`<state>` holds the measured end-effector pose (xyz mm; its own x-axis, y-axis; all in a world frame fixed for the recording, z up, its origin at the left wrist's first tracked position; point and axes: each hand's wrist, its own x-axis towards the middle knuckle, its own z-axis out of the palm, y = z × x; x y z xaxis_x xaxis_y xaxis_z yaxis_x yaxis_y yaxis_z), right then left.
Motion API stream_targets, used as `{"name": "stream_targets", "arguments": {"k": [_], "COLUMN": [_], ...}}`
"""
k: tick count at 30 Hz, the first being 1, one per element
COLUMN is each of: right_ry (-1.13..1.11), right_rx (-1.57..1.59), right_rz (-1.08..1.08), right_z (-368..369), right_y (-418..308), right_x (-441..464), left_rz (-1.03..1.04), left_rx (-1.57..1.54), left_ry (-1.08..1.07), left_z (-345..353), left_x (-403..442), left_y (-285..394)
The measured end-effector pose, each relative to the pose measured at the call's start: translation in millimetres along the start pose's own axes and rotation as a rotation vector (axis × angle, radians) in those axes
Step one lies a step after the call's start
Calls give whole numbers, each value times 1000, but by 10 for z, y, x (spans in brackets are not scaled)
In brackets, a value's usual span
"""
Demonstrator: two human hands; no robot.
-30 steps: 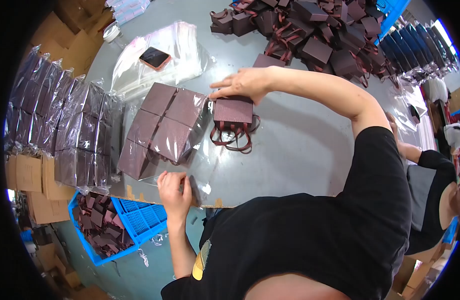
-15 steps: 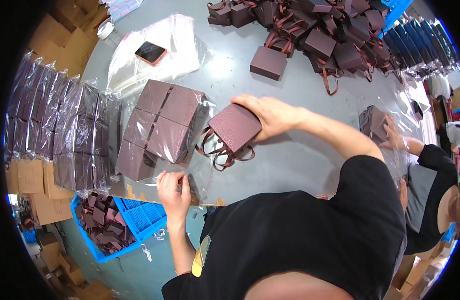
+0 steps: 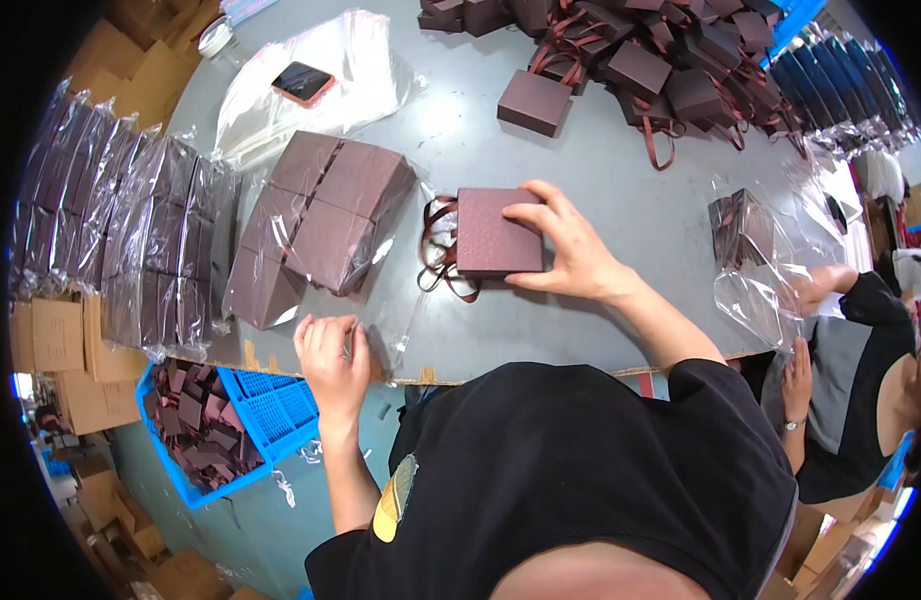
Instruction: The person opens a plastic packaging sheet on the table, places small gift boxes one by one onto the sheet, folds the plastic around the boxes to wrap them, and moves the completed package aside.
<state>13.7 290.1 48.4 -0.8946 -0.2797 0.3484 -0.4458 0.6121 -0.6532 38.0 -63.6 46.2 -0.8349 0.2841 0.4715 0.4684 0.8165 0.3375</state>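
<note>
My right hand [image 3: 573, 245] grips a small dark maroon box [image 3: 496, 232] by its far and near sides, fingers over its top. Brown ribbon loops [image 3: 441, 245] stick out of its left side. To the left, a clear plastic bag [image 3: 393, 325] lies around a block of several maroon boxes [image 3: 333, 240], its loose end toward me. My left hand [image 3: 333, 355] is closed at the table's front edge, pinching the loose film of that bag; the fingertips are partly hidden.
A pile of ribboned boxes [image 3: 671, 75] covers the far right. A phone [image 3: 303, 82] rests on flat plastic bags [image 3: 366, 45]. Wrapped box stacks [image 3: 161, 240] stand left. Below is a blue crate [image 3: 271, 410]. At right, a co-worker's hand [image 3: 816, 288] touches a bagged box [image 3: 746, 230].
My right hand has shifted the box slightly right and turned it squarer, its ribbons now pointing left. My left hand stays by the bag's end. The co-worker's hands have moved toward the table edge.
</note>
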Motion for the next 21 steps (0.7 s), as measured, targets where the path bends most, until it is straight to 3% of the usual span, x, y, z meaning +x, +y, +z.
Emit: {"name": "stream_targets", "arguments": {"k": [7,10,14,18,20,21], "right_ry": [-66,-81,-167,-583,-892,-929], "right_rx": [-40,59,-82,-226,-318,-349], "right_rz": [-73,-66,-48,-115,-94,-142], "right_z": [12,28,-289,-837,-820,-694], "right_y": [168,200,-107,-905,-1227,-1284], "right_x": [-87,-82,97,546,763,840], "left_rz": [-165,-195,-207,-183,-181,-173], "left_rx": [258,241,167,106,77,66], "left_ry": [125,164,214,246,264,283], "left_z": [-38,-74,-137,-154,-124,-115], "left_x": [-334,-390,-384,-349,-349,-343], "left_y": [228,213,212,230,234,240]}}
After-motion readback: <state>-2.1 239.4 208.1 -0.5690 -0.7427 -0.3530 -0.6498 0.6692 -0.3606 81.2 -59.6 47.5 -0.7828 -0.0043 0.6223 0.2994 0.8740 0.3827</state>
